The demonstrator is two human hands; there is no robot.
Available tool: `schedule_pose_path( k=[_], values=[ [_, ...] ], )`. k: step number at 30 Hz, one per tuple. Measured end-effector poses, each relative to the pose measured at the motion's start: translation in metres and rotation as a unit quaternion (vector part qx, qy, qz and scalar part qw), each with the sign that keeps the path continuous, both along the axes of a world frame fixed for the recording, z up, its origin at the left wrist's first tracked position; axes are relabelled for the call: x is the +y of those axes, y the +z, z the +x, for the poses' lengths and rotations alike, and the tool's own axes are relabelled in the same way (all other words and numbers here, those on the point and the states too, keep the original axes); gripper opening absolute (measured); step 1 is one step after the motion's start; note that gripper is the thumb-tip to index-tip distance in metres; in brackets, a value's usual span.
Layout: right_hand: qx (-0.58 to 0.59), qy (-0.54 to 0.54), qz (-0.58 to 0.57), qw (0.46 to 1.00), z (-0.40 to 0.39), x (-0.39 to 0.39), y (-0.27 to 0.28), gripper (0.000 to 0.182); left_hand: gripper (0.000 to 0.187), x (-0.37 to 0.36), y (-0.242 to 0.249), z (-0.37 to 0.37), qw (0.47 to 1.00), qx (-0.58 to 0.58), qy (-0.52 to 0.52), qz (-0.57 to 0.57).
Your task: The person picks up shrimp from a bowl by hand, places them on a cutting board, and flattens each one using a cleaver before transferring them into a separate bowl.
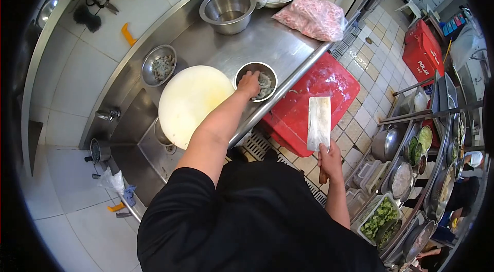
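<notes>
My left hand (249, 83) reaches over the rim of a small steel bowl (276, 86) at the counter's front edge. Grey, translucent pieces that look like raw peeled shrimp (265, 85) lie in it beside my fingers. Those fingers are curled downward, and whatever they pinch is hidden. Out past the counter, my right hand (330, 161) is closed round the wooden handle of a cleaver (319, 124), its broad blade pointing away from me. A round white cutting board (193, 99) lies under my left forearm. Behind it, another steel bowl (159, 65) contains similar grey pieces.
A large steel basin (227, 10) and a bag of pinkish pieces (312, 16) stand farther back on the steel counter (206, 48). Below the cleaver is a red cooler lid (329, 84). Racks with food containers (381, 218) line the right. A sink (135, 117) is at left.
</notes>
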State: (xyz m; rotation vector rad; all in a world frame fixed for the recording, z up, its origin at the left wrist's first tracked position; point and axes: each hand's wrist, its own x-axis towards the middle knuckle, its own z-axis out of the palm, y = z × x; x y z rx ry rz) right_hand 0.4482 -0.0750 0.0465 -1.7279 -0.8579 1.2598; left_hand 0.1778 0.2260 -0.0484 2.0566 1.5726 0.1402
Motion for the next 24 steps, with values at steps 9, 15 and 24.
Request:
schedule_pose_path(
  k=[9,15,24],
  values=[
    [0.008,0.017,-0.038,0.999,0.007,-0.013,-0.007,0.015,0.028,0.001,-0.014,-0.001,1.000,0.020,0.004,0.014],
    [-0.003,0.050,-0.024,0.998,0.010,0.006,-0.004,0.011,0.010,0.000,-0.005,-0.005,0.994,-0.066,0.079,0.024],
    [0.015,0.107,-0.008,0.994,-0.001,0.037,-0.008,0.011,0.011,-0.048,0.075,-0.077,0.839,-0.457,0.284,-0.079]
  ],
)
